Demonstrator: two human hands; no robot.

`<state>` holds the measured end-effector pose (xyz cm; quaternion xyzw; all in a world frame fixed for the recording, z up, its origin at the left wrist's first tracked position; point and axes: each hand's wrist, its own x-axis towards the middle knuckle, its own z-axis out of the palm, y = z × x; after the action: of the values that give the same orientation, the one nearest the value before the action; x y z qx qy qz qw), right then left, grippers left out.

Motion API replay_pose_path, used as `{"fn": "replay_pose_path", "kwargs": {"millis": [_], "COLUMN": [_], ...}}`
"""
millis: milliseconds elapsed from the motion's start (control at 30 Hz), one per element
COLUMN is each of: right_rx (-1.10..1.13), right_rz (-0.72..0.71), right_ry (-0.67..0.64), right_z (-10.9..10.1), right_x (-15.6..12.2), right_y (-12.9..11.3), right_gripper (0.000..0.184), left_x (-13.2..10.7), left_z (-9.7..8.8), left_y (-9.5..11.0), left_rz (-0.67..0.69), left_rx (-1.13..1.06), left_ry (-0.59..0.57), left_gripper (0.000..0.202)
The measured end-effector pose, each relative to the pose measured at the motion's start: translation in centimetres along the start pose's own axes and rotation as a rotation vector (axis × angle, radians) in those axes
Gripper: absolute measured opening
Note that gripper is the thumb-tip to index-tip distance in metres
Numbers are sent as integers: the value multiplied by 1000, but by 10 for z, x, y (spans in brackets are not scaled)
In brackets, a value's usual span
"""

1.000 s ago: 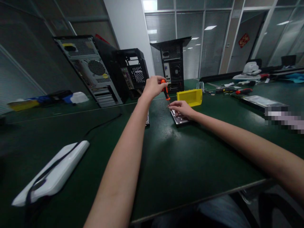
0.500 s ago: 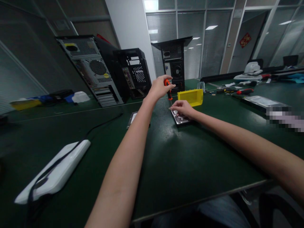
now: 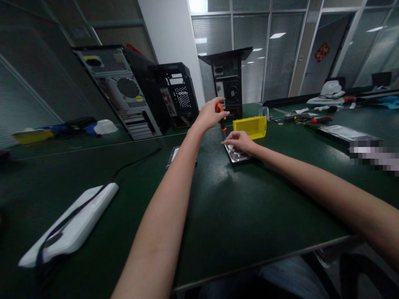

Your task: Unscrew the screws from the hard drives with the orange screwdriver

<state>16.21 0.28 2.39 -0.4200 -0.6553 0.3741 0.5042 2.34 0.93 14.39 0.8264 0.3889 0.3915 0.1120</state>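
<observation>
An orange and black screwdriver [image 3: 220, 111] stands nearly upright, its handle top in the fingers of my left hand [image 3: 209, 112]. The shaft points down at the near-left corner of a hard drive [image 3: 238, 157] lying on the green table. My right hand [image 3: 240, 141] rests over that drive, thumb and fingers pinched by the screwdriver's lower end; whether they grip the shaft or a small part there I cannot tell. Just behind the right hand sits a yellow bin [image 3: 251, 127]. Left of the drive, partly covered by my left forearm, lies another flat metal-and-black drive [image 3: 173, 157].
Computer cases [image 3: 124, 89] stand along the back, one black tower [image 3: 229, 89] straight ahead. A white panel [image 3: 75, 224] with a black strap lies at left. On the right are hand tools [image 3: 321, 119], another drive [image 3: 349, 135] and a blurred-out patch.
Almost nothing differs. Both hands, the screwdriver and the drive keep their places, with only a very slight shift of the fingers.
</observation>
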Motion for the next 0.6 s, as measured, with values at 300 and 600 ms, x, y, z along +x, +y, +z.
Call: {"fn": "replay_pose_path", "kwargs": {"millis": [300, 600], "right_rx": [13, -71], "right_rz": [-11, -14], "right_ry": [6, 13], "right_z": [-1, 0], "right_x": [0, 1], "right_y": [1, 6], "right_gripper": [31, 36], "left_x": [5, 2], "left_z": [-8, -15], "left_y": [-13, -7], "left_rz": [-124, -143], "left_rx": [-166, -253], "left_ry": [-55, -164], "left_gripper": [68, 35]}}
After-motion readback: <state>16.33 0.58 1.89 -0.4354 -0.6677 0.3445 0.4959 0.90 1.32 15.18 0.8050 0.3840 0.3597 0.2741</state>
